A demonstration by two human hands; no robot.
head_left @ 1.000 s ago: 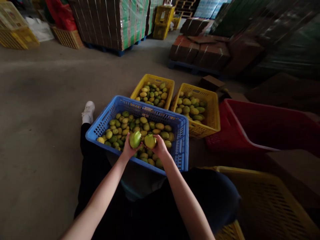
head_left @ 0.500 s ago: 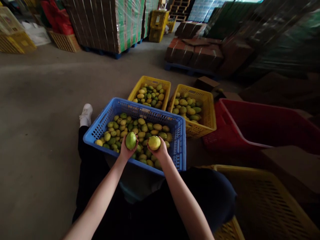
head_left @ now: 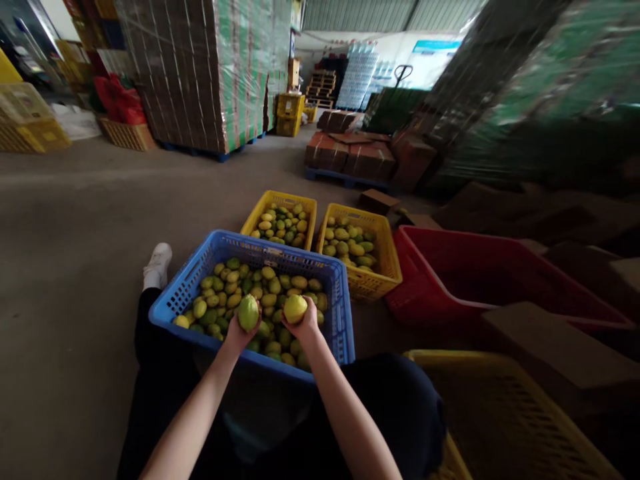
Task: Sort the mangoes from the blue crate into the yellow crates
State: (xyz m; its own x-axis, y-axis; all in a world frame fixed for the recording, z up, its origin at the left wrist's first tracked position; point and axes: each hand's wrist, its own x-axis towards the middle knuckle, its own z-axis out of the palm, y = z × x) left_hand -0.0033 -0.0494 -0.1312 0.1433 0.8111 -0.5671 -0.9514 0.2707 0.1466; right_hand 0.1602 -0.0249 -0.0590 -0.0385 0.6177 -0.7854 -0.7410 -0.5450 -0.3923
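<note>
Red crate (head_left: 417, 283): stands at right (dim inside).
Blue crate (head_left: 340, 317): sits in front, holding a heap of fruit (head_left: 269, 273).
Two yellow crates (head_left: 373, 285): stand just beyond, also carrying fruit.
Left hand (head_left: 241, 333): cups green fruit (head_left: 248, 313) above heap, grip closed round it.
Right hand (head_left: 307, 323): clasps yellow fruit (head_left: 295, 309) likewise.
Gap between both: wider than a second ago, probably easing inspection singly.

Both my arms reach forward and down, bare, slanting toward each other. My left arm (head_left: 197, 417) runs inward to its wrist, and the left grip (head_left: 241, 335) is turned palm up, cupped firmly with its fingers curled. My right arm (head_left: 345, 410) mirrors it; the right grip (head_left: 308, 325) is cupped likewise. The two grips are apart, side by side, nearly level.
</note>
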